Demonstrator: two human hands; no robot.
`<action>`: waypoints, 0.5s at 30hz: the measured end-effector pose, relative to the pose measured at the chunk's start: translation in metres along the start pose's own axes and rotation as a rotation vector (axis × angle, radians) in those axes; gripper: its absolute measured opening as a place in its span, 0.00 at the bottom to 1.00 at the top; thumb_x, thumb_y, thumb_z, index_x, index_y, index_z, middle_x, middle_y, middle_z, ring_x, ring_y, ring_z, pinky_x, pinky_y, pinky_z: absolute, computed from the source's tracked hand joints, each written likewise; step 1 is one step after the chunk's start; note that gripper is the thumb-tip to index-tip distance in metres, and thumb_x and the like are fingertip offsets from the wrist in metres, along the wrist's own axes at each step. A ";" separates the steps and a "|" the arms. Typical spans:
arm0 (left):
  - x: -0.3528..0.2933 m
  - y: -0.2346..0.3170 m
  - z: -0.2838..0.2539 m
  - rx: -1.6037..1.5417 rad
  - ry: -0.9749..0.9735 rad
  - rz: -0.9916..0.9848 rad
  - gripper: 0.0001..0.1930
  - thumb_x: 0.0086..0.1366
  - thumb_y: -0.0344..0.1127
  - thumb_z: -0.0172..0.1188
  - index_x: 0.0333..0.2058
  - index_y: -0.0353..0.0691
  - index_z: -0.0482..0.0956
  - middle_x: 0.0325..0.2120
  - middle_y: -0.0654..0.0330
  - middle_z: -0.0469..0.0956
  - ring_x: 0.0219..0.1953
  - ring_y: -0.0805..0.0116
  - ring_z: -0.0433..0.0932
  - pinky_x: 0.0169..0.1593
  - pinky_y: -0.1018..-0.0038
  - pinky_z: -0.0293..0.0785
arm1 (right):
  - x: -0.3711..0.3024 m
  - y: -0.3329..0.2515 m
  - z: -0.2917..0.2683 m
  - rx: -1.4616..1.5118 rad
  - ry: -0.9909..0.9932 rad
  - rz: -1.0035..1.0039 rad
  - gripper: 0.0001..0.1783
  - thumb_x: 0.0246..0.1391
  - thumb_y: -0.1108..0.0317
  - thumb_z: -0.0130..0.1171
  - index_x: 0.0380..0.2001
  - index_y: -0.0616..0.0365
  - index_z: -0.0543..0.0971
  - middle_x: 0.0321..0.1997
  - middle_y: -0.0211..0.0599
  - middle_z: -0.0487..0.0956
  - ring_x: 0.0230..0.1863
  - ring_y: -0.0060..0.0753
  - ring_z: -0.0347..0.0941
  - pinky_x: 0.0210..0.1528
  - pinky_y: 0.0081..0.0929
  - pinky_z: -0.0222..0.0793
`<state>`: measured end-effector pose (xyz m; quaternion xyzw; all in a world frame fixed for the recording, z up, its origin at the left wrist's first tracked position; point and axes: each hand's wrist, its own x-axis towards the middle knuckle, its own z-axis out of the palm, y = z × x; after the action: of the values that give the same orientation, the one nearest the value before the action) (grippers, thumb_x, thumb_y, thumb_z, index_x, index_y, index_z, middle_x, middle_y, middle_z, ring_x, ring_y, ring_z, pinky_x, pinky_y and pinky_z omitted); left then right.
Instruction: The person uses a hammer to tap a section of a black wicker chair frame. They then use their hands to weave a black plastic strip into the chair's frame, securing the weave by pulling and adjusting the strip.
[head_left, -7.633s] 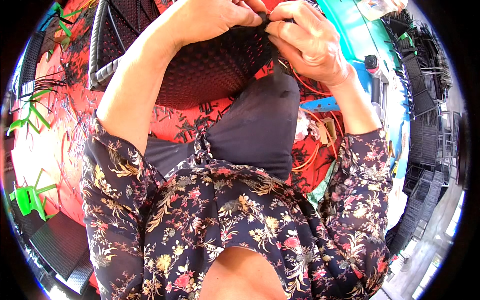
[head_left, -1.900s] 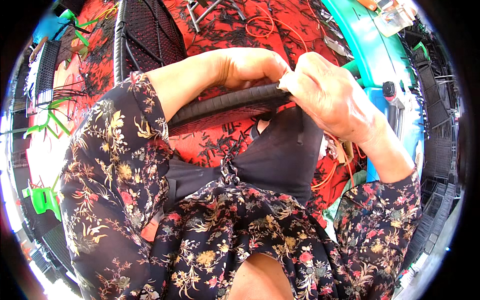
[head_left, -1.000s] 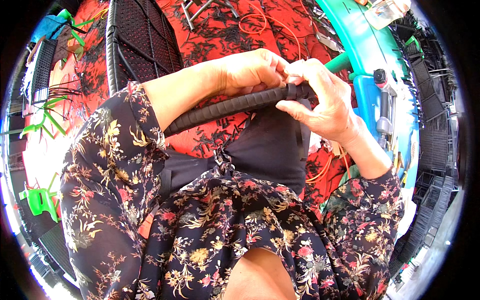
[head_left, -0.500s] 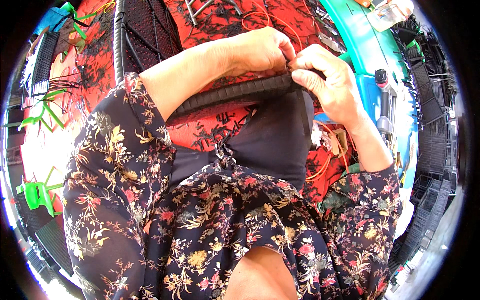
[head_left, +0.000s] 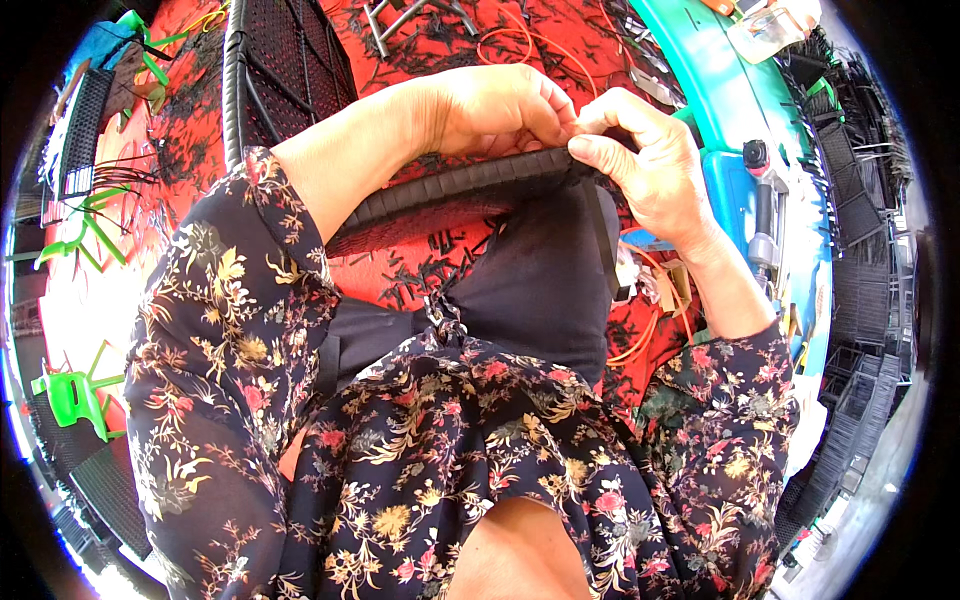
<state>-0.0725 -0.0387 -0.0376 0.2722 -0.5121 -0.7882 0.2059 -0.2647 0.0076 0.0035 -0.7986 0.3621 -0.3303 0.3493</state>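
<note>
A black woven panel's wrapped rim (head_left: 450, 190) slants above the wearer's dark-trousered thigh (head_left: 545, 270), its upper right corner between left hand (head_left: 505, 108) and right hand (head_left: 648, 165). Both sets of fingertips are drawn narrow at that corner; whether they pinch a strip cannot be told. The left forearm crosses and hides the panel's far side. A black strip (head_left: 603, 230) hangs below the corner. Farther left, a woven frame (head_left: 290, 85) stands on the red floor covering (head_left: 400, 75), strewn with dark offcuts (head_left: 430, 265) and an orange hose (head_left: 540, 38). A clear container (head_left: 765, 30) sits by the outer edge of the green table (head_left: 715, 90); near its lower end, a handheld tool (head_left: 766, 210) lies lengthwise.
</note>
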 end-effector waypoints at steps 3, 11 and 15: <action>-0.002 0.006 0.002 0.229 0.075 -0.043 0.08 0.51 0.24 0.56 0.32 0.39 0.79 0.21 0.66 0.74 0.20 0.80 0.67 0.22 0.82 0.62 | -0.001 0.002 -0.001 -0.017 -0.007 -0.031 0.10 0.47 0.67 0.67 0.28 0.60 0.78 0.27 0.29 0.74 0.31 0.21 0.71 0.36 0.22 0.68; -0.010 0.026 0.012 0.516 0.220 0.016 0.17 0.49 0.26 0.56 0.40 0.36 0.76 0.19 0.71 0.70 0.18 0.82 0.64 0.21 0.83 0.59 | 0.006 -0.004 0.003 -0.035 0.032 -0.038 0.11 0.45 0.66 0.68 0.29 0.60 0.79 0.30 0.34 0.77 0.33 0.27 0.74 0.38 0.25 0.69; -0.008 0.027 0.015 0.625 0.266 0.048 0.13 0.52 0.28 0.52 0.38 0.35 0.77 0.19 0.68 0.71 0.17 0.80 0.66 0.21 0.79 0.62 | 0.009 -0.006 -0.002 -0.111 -0.038 -0.009 0.12 0.45 0.67 0.68 0.30 0.63 0.79 0.28 0.37 0.78 0.32 0.28 0.75 0.38 0.25 0.69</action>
<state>-0.0746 -0.0343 -0.0065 0.4102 -0.7039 -0.5458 0.1961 -0.2591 0.0029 0.0117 -0.8245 0.3695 -0.2960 0.3099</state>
